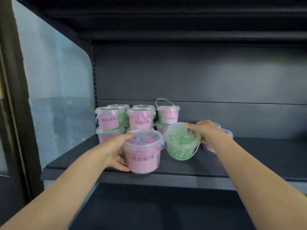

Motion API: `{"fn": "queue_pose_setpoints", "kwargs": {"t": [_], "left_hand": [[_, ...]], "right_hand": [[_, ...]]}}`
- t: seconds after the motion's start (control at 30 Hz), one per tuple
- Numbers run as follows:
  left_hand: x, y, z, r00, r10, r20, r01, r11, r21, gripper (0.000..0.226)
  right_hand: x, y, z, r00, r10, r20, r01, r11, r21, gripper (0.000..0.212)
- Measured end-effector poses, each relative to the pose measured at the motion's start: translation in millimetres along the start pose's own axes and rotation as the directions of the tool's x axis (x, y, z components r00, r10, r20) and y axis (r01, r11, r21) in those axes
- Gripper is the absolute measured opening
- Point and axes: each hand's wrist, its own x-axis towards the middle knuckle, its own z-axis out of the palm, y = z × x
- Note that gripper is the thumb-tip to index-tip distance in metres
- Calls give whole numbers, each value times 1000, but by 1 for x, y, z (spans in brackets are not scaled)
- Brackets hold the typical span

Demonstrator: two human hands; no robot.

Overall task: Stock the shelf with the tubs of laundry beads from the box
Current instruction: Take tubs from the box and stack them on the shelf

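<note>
My left hand (116, 151) curls round the pink-labelled tub (142, 156) at the front edge of the shelf (249, 161), while my right hand (206, 130) grips the tilted green tub (181, 143) beside the stacked tubs (139, 120).

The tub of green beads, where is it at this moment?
In the head view the tub of green beads is just right of centre, tilted in the right hand over the shelf, beside the pink-labelled tub in the left hand.

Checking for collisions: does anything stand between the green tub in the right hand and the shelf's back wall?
Yes. A two-high stack of tubs stands behind the green tub, leftward, and more tubs sit beyond the right hand.
</note>
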Motion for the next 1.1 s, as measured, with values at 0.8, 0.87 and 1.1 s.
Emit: {"fn": "queue_pose_setpoints", "kwargs": {"t": [0.8, 0.87, 1.1], "left_hand": [[44, 2, -21, 998, 4, 58, -4, 1000, 9, 42], [42, 3, -21, 999, 6, 48, -6, 1000, 9, 40], [39, 2, -23, 999, -2, 38, 1, 1000, 16, 36]], "right_hand": [[37, 0, 94, 943, -331, 43, 283, 725, -628, 59], [35, 8, 97, 924, -382, 32, 304, 679, -668, 51], [40, 15, 80, 917, -363, 168, 394, 746, -537, 27]]}}
